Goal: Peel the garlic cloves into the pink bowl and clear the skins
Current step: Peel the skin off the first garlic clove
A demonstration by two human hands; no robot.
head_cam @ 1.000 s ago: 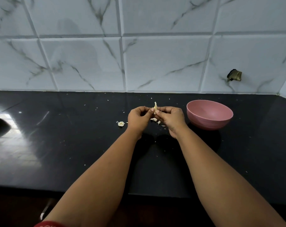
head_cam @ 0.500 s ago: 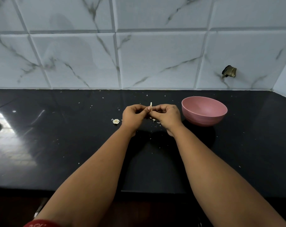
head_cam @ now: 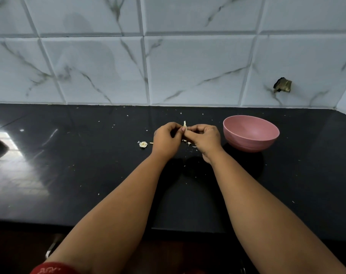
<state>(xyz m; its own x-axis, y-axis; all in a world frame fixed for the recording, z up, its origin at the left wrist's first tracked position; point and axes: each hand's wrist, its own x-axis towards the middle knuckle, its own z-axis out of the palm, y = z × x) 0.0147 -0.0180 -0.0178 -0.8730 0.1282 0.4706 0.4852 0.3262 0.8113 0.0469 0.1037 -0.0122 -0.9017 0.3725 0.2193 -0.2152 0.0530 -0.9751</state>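
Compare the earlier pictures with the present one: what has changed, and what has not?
Little changed. Both hands, left hand and right hand, still pinch the garlic clove between them above the counter; nothing was let go. The pink bowl and the garlic scrap stayed put.

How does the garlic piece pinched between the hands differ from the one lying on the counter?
The pinched garlic piece is held above the black counter by both hands, left hand and right hand; the loose garlic piece lies untouched beside the left hand. The pinched one looks slim and upright, the loose one rounded and flat. Both are pale.
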